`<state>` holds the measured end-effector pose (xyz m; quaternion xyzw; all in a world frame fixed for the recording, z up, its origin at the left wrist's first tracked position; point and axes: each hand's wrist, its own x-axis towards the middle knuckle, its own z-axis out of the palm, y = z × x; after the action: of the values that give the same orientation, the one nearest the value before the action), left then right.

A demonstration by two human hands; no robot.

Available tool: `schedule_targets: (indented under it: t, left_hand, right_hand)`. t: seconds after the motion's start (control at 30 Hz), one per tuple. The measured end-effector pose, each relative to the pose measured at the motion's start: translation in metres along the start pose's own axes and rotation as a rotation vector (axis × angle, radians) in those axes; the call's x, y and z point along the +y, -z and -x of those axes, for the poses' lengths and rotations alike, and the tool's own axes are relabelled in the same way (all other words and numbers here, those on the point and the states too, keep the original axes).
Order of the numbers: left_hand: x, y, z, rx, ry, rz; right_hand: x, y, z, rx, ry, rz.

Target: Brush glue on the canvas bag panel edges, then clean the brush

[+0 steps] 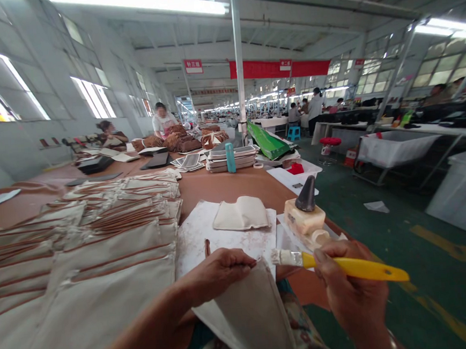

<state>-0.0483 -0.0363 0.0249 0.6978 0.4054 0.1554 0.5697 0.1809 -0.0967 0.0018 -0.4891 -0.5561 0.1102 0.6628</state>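
Note:
My left hand (226, 269) is closed on the upper corner of a beige fabric piece (250, 315) that hangs down over my lap. In my right hand (348, 278) is a paintbrush with a yellow handle (361, 268); its pale, caked bristles (286, 257) point left, close to the fabric's top edge. Whether they touch it I cannot tell. Just beyond, a white smudged board (192, 226) lies on the brown table, and another beige piece (242, 214) rests on it. A cream plastic container with a dark cone-shaped top (306, 195) stands behind the brush.
Overlapping beige pieces with brown edging (116, 280) cover the table's left side. Farther back are a stack of trimmed panels (216, 162), a turquoise bottle (230, 157) and green sheeting (268, 139). A co-worker (163, 121) stands at the far end. White bins (394, 148) line the right aisle.

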Motion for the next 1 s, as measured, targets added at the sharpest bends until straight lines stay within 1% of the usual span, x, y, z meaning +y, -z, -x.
schedule_targets:
  t: [0.07,0.13,0.2,0.27,0.33,0.47,0.53,0.6,0.67,0.73,0.8,0.87,0.9,1.0]
  left_hand:
    - [0.0,-0.001,0.0,-0.002,-0.023,-0.03]
    - [0.0,-0.001,0.0,-0.001,-0.067,-0.106]
    - [-0.001,-0.002,0.001,0.027,-0.106,-0.191]
    - [-0.004,-0.006,0.003,0.081,-0.155,-0.28]
    - [-0.007,-0.012,0.006,0.143,-0.272,-0.422]
    - [-0.01,-0.028,0.015,0.241,-0.64,-0.84]
    - [-0.009,-0.034,0.018,0.298,-0.769,-1.026]
    - [-0.009,-0.038,0.02,0.351,-0.846,-1.147]
    - [-0.01,-0.039,0.02,0.374,-0.876,-1.206]
    - [-0.012,-0.038,0.02,0.398,-0.883,-1.228]
    - [-0.015,-0.038,0.02,0.413,-0.894,-1.235]
    - [-0.017,-0.038,0.02,0.401,-0.911,-1.243]
    - [-0.018,-0.038,0.02,0.391,-0.915,-1.25]
    - [-0.017,-0.039,0.022,0.375,-0.928,-1.27]
  right_hand:
    - [0.0,-0.002,0.002,-0.045,0.012,-0.023]
    - [0.005,-0.005,0.002,-0.105,0.026,-0.012]
    - [0.011,-0.005,-0.001,-0.088,0.037,0.016]
    - [0.016,0.0,-0.005,-0.024,-0.006,-0.02]
    - [0.017,0.007,-0.008,0.002,-0.127,-0.146]
    - [0.012,0.017,-0.009,0.01,-0.418,-0.427]
    - [0.008,0.017,-0.008,0.014,-0.493,-0.486]
    - [0.004,0.015,-0.006,-0.014,-0.515,-0.5]
    - [0.0,0.015,-0.003,-0.078,-0.519,-0.496]
    - [-0.002,0.019,0.001,-0.174,-0.518,-0.496]
    - [-0.004,0.029,0.003,-0.284,-0.501,-0.479]
    - [-0.005,0.041,0.002,-0.335,-0.457,-0.427]
    - [-0.005,0.045,0.001,-0.319,-0.433,-0.39]
    - [-0.005,0.05,-0.005,-0.152,-0.396,-0.313]
